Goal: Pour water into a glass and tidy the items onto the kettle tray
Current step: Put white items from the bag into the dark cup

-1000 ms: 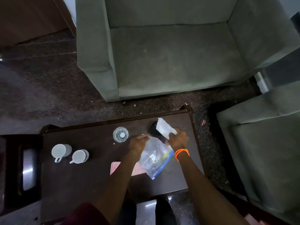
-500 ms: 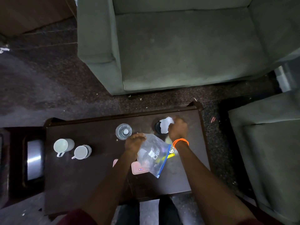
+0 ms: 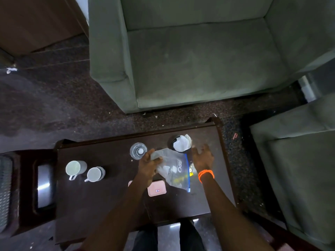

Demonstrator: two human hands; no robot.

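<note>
Glass of water stands upright on the dark table, just beyond and a little left of the left hand, apart from it. Largest around the hands is the green armchair, well beyond both of them across a strip of speckled floor; a second green seat lies off to the right of the right hand. The table carries everything else. Between the two hands lies a clear zip bag with a blue edge, its top corner pinched in the left hand's closed fingers; the bag's contents are too blurred to name. The right hand is spread and released, fingers splayed, gripping nothing, just right of the bag; whether it touches the table cannot be told. An orange band circles its wrist. Just beyond the right hand, a dark round cup holds crumpled white paper. Well left of the left hand, two white mugs stand side by side, handles toward the person. A pink card-like item lies under the near side of the left forearm, partly hidden by it and by the bag.
</note>
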